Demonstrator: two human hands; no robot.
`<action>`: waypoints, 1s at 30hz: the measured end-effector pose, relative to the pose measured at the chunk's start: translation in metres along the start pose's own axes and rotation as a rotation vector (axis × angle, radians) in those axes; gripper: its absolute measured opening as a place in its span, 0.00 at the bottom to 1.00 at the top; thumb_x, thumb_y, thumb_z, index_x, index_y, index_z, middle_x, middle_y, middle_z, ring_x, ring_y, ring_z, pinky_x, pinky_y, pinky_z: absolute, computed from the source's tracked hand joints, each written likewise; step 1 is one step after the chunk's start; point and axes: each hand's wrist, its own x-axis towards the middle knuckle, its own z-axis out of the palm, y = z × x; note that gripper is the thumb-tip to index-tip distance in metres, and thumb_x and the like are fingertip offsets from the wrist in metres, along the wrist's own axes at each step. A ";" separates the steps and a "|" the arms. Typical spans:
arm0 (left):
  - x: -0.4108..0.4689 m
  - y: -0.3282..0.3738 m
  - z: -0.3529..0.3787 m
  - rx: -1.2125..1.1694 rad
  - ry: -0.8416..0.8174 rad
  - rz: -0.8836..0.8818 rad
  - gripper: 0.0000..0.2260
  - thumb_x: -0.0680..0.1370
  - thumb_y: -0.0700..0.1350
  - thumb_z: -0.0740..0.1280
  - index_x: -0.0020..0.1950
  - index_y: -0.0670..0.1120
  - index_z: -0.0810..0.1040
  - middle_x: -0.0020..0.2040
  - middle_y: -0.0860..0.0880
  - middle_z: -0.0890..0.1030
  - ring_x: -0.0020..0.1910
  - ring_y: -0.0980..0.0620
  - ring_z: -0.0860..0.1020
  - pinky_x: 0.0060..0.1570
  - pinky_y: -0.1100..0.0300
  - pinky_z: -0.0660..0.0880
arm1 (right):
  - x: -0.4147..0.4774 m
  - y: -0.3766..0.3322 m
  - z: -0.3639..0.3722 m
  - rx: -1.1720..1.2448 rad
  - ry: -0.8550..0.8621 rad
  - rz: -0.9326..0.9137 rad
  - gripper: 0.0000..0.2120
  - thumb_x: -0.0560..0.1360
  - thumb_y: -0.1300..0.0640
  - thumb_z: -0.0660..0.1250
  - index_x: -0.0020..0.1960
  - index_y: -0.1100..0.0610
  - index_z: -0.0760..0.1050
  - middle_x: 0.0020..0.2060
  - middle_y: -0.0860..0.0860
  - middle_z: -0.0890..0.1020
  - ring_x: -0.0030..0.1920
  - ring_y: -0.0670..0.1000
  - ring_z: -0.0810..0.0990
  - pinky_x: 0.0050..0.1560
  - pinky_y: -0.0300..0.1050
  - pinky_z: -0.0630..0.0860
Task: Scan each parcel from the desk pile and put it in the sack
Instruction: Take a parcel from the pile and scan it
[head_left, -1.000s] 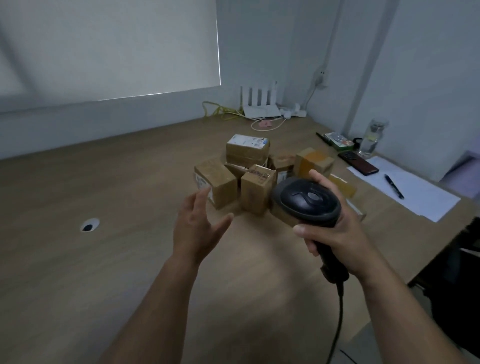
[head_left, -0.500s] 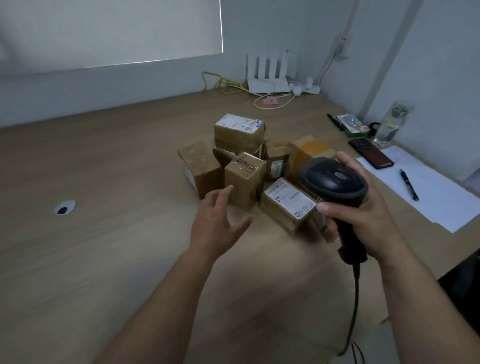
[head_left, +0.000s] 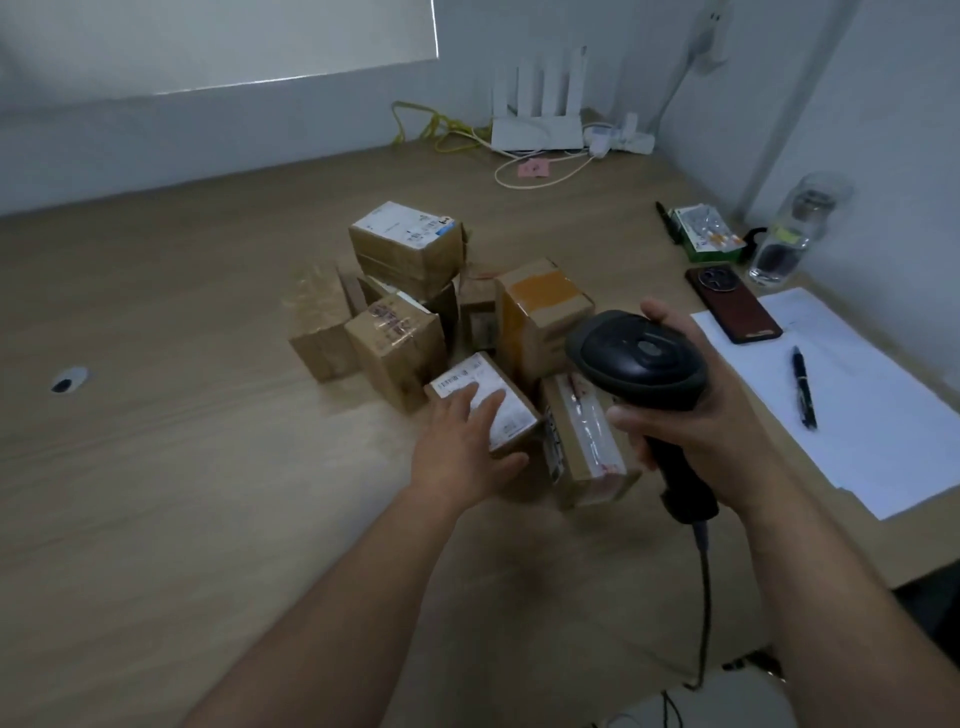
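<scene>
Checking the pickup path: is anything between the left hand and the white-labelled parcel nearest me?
Nothing visible does. The left hand lays its fingers flat on top of the white-labelled parcel, and no other parcel lies on it.

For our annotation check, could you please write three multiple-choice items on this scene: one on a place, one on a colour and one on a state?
1. Where is the router? A at the desk's far edge; B on the floor; C in a drawer.
2. What colour is the scanner? A white; B black; C yellow.
3. What is the right hand doing? A lying flat on the desk; B hanging empty; C gripping the scanner.
Answers: 1 A, it stands at the back of the desk; 2 B, its head and handle are black; 3 C, its fingers curl round the handle.
</scene>
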 end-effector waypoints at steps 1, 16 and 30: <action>0.002 0.002 0.006 0.051 -0.026 0.001 0.35 0.76 0.61 0.66 0.79 0.57 0.53 0.80 0.49 0.51 0.78 0.46 0.51 0.75 0.49 0.54 | 0.003 0.004 -0.006 0.003 -0.019 0.001 0.45 0.59 0.62 0.79 0.71 0.43 0.66 0.56 0.52 0.79 0.33 0.50 0.79 0.29 0.45 0.77; -0.016 -0.016 -0.001 -0.138 0.126 -0.379 0.24 0.77 0.60 0.66 0.67 0.49 0.70 0.74 0.49 0.63 0.71 0.46 0.64 0.62 0.51 0.69 | 0.025 0.026 0.004 0.159 -0.252 0.012 0.44 0.61 0.66 0.78 0.70 0.42 0.65 0.61 0.54 0.77 0.28 0.50 0.78 0.26 0.46 0.75; 0.000 0.013 -0.006 -0.109 0.219 -0.381 0.29 0.71 0.58 0.74 0.65 0.49 0.66 0.62 0.47 0.68 0.60 0.48 0.70 0.58 0.54 0.72 | 0.020 0.019 0.000 0.092 -0.216 -0.054 0.46 0.58 0.56 0.79 0.72 0.44 0.64 0.63 0.50 0.77 0.41 0.38 0.80 0.40 0.32 0.76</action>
